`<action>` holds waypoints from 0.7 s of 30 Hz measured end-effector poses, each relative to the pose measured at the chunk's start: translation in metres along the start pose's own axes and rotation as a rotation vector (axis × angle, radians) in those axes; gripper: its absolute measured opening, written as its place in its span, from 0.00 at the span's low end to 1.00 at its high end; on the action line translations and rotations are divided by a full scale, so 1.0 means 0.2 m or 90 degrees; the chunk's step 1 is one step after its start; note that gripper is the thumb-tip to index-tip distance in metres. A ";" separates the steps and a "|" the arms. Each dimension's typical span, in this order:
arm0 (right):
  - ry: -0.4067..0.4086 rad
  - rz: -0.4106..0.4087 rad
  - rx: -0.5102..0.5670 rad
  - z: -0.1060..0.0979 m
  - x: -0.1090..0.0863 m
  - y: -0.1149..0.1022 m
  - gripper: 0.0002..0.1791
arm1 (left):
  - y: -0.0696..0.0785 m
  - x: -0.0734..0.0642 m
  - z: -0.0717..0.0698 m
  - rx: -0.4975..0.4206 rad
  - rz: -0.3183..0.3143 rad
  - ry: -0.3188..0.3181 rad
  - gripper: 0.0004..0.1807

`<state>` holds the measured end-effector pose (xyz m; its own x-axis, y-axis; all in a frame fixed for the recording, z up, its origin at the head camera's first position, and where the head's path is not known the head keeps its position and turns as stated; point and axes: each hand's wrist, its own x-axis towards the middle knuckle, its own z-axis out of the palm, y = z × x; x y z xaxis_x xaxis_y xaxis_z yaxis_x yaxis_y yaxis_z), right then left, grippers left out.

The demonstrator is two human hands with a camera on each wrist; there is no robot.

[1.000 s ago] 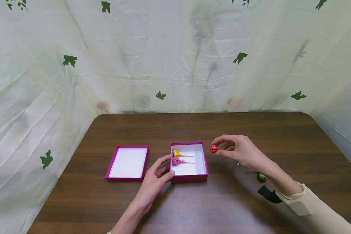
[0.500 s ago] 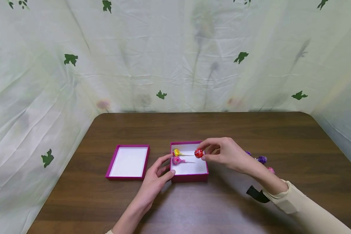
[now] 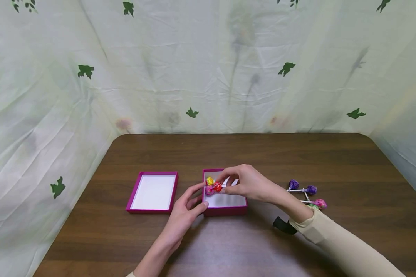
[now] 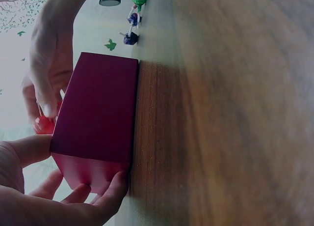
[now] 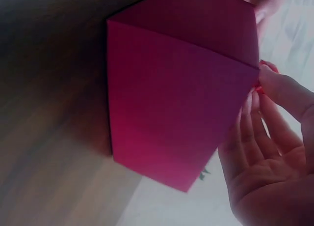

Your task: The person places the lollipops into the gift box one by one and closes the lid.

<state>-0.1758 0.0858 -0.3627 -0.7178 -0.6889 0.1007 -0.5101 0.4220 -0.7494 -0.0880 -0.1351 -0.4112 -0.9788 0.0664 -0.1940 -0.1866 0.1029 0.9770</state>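
Moved leftward, the red lollipop (image 3: 217, 187) is pinched by the right hand (image 3: 251, 184) above the lower-centre box (image 3: 225, 211), gripped between the left hand's (image 3: 185, 206) thumb and fingers.

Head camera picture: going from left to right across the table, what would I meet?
Lid, left hand, box, right hand, a purple lollipop, a second purple lollipop, and the pink lollipop outside the box.
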 end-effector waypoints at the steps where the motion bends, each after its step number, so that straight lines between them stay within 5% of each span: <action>1: -0.008 -0.004 0.000 0.01 0.01 0.00 0.13 | 0.00 0.00 0.00 -0.001 0.002 0.001 0.27; 12: -0.082 -0.014 -0.029 0.10 0.10 0.03 0.12 | 0.00 -0.01 0.00 -0.009 0.014 0.006 0.27; 21: -0.085 0.008 -0.102 0.16 0.14 0.01 0.10 | 0.00 -0.01 0.00 -0.012 0.019 0.000 0.27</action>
<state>-0.1823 0.0498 -0.3825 -0.6608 -0.7506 -0.0040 -0.5777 0.5120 -0.6357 -0.0865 -0.1351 -0.4112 -0.9839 0.0690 -0.1646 -0.1589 0.0818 0.9839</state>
